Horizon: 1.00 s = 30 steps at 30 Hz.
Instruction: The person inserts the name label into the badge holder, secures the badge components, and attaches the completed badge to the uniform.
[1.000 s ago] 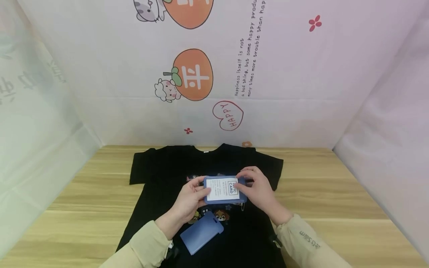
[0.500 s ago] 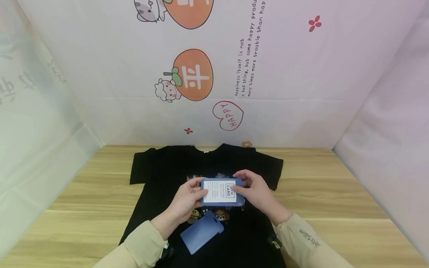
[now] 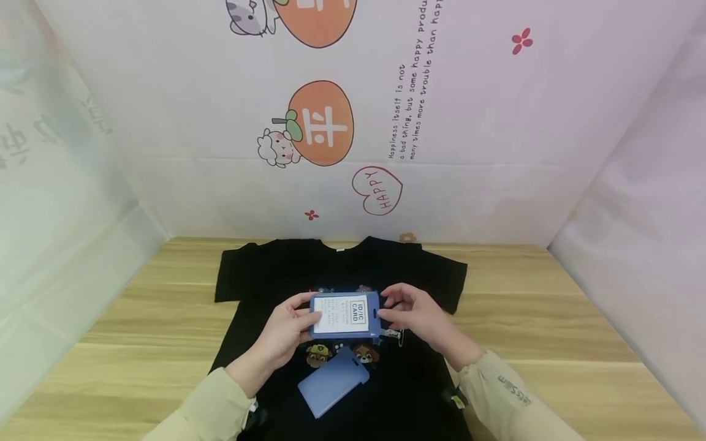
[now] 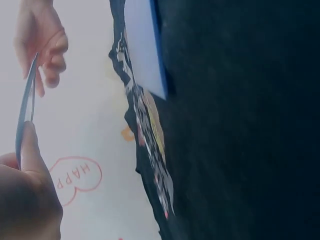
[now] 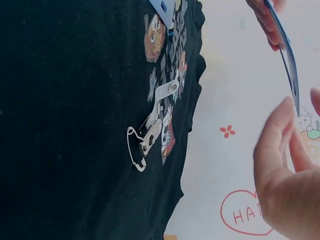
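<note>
My left hand pinches the left end of a blue ID card holder, with the thumb on its face. Inside the holder sits a white card printed "ID/IC CARD". My right hand is at the holder's slotted end; in the right wrist view its thumb and fingers stand apart around that edge without a clear grip. Below the hands, a blue cover piece with a slot lies on a black T-shirt. A badge clip with a safety pin lies on the shirt's printed cartoon figures.
The T-shirt is spread on a wood-grain table. A white printed cloth hangs behind, and plain-looking cloth sides enclose the table left and right.
The holder has moved left with my left hand, uncovering its slot and the clip beyond it. My right hand has slid off the card to the holder's edge.
</note>
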Each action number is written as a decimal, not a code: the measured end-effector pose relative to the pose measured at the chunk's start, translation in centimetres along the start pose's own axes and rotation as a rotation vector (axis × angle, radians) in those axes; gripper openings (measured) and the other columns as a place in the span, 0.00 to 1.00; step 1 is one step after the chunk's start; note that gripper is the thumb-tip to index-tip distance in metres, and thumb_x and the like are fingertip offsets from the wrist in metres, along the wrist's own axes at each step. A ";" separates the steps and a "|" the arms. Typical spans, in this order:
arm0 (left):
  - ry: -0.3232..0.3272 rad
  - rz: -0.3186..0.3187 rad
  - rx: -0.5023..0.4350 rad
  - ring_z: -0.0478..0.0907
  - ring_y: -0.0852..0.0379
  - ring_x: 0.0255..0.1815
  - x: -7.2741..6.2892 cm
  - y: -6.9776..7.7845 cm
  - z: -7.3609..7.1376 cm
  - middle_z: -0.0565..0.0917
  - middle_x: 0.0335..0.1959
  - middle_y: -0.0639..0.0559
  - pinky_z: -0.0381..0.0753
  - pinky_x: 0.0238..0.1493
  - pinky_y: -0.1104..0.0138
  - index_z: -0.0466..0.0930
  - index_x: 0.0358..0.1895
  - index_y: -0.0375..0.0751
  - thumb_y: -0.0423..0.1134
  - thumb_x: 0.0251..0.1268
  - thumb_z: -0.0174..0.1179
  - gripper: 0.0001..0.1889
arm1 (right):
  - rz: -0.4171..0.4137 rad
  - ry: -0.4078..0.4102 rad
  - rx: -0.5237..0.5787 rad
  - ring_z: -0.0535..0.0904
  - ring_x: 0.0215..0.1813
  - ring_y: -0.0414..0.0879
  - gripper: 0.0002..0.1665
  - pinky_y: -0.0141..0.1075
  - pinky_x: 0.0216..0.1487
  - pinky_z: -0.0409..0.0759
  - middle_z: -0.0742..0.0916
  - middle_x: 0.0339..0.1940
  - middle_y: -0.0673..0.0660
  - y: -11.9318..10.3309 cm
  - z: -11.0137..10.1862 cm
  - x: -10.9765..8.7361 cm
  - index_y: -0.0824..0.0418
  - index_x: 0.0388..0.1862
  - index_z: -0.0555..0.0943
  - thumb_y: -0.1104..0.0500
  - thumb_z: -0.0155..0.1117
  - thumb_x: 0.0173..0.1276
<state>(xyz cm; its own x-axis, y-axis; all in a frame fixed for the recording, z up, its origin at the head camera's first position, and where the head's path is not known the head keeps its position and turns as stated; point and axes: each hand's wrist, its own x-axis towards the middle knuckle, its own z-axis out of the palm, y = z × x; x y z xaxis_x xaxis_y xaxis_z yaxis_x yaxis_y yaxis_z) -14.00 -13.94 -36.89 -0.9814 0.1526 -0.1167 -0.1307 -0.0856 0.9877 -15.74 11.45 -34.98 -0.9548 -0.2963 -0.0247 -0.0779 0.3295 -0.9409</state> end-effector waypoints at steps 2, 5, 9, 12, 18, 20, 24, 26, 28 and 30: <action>0.014 -0.001 0.002 0.84 0.54 0.42 -0.3 0.1 -0.6 0.81 0.52 0.35 0.84 0.42 0.64 0.61 0.67 0.33 0.28 0.69 0.51 0.24 | 0.009 -0.061 -0.003 0.78 0.38 0.46 0.25 0.40 0.42 0.84 0.78 0.42 0.60 0.0 0.0 0.0 0.70 0.55 0.72 0.59 0.65 0.64; 0.033 -0.002 0.004 0.84 0.55 0.42 -0.7 0.4 -1.5 0.81 0.53 0.36 0.84 0.43 0.65 0.61 0.66 0.33 0.28 0.69 0.51 0.23 | 0.014 -0.135 -0.001 0.78 0.39 0.46 0.25 0.40 0.43 0.84 0.77 0.43 0.61 0.1 0.0 0.0 0.70 0.56 0.71 0.59 0.65 0.64; 0.051 0.000 0.016 0.84 0.57 0.42 -1.0 0.6 -2.9 0.80 0.54 0.36 0.84 0.43 0.66 0.61 0.66 0.34 0.29 0.70 0.50 0.23 | 0.014 -0.196 0.003 0.78 0.39 0.45 0.25 0.41 0.43 0.84 0.77 0.43 0.61 0.0 0.1 0.0 0.71 0.56 0.70 0.60 0.64 0.65; 0.072 0.001 0.026 0.83 0.59 0.41 -1.3 0.7 -3.9 0.81 0.53 0.38 0.83 0.43 0.67 0.60 0.66 0.33 0.29 0.70 0.49 0.23 | 0.023 -0.241 0.006 0.78 0.38 0.44 0.25 0.42 0.43 0.84 0.77 0.43 0.61 -0.2 0.3 0.1 0.72 0.57 0.69 0.61 0.63 0.65; 0.112 -0.002 0.034 0.83 0.63 0.39 -1.8 0.8 -6.1 0.81 0.54 0.41 0.83 0.43 0.69 0.56 0.69 0.33 0.30 0.71 0.48 0.24 | 0.040 -0.311 -0.014 0.78 0.38 0.44 0.24 0.44 0.44 0.84 0.78 0.41 0.61 -0.6 0.6 0.6 0.71 0.56 0.70 0.62 0.64 0.64; 0.116 -0.001 0.036 0.82 0.63 0.40 -2.0 0.8 -6.8 0.81 0.54 0.42 0.83 0.44 0.70 0.55 0.69 0.33 0.30 0.71 0.48 0.25 | 0.047 -0.331 -0.015 0.78 0.38 0.44 0.24 0.44 0.44 0.84 0.78 0.41 0.61 -0.6 0.7 0.7 0.71 0.56 0.70 0.63 0.63 0.64; 0.120 0.002 0.047 0.82 0.64 0.41 -2.5 0.7 -8.1 0.81 0.54 0.44 0.83 0.44 0.70 0.52 0.71 0.32 0.32 0.72 0.48 0.27 | 0.067 -0.367 -0.010 0.79 0.39 0.44 0.24 0.44 0.45 0.84 0.78 0.42 0.62 -0.5 1.0 1.1 0.72 0.56 0.69 0.63 0.63 0.64; 0.129 0.001 0.054 0.82 0.64 0.41 -2.7 0.7 -8.6 0.81 0.53 0.46 0.82 0.44 0.70 0.52 0.71 0.32 0.32 0.72 0.48 0.27 | 0.077 -0.380 -0.008 0.80 0.39 0.44 0.25 0.44 0.45 0.84 0.78 0.44 0.63 -0.5 1.3 1.2 0.72 0.57 0.69 0.63 0.63 0.64; 0.141 -0.004 0.059 0.82 0.65 0.41 -2.9 0.7 -9.0 0.81 0.52 0.47 0.82 0.44 0.70 0.52 0.70 0.33 0.32 0.73 0.47 0.26 | 0.085 -0.386 -0.016 0.80 0.39 0.44 0.25 0.44 0.45 0.84 0.78 0.45 0.64 -0.5 1.6 1.4 0.71 0.57 0.69 0.64 0.64 0.64; 0.151 -0.006 0.061 0.82 0.65 0.41 -3.0 0.7 -9.3 0.81 0.53 0.48 0.82 0.44 0.70 0.52 0.70 0.33 0.32 0.73 0.46 0.26 | 0.101 -0.391 -0.024 0.80 0.39 0.44 0.25 0.44 0.45 0.84 0.77 0.45 0.64 -0.4 2.1 1.6 0.71 0.56 0.70 0.64 0.64 0.63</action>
<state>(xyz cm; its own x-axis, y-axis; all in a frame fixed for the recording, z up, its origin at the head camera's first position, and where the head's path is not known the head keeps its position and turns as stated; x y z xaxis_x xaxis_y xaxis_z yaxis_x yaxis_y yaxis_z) -12.45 -23.65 -36.78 -0.9912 0.0031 -0.1324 -0.1324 -0.0242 0.9909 -16.61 9.01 -35.32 -0.7773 -0.5784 -0.2476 -0.0006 0.3942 -0.9190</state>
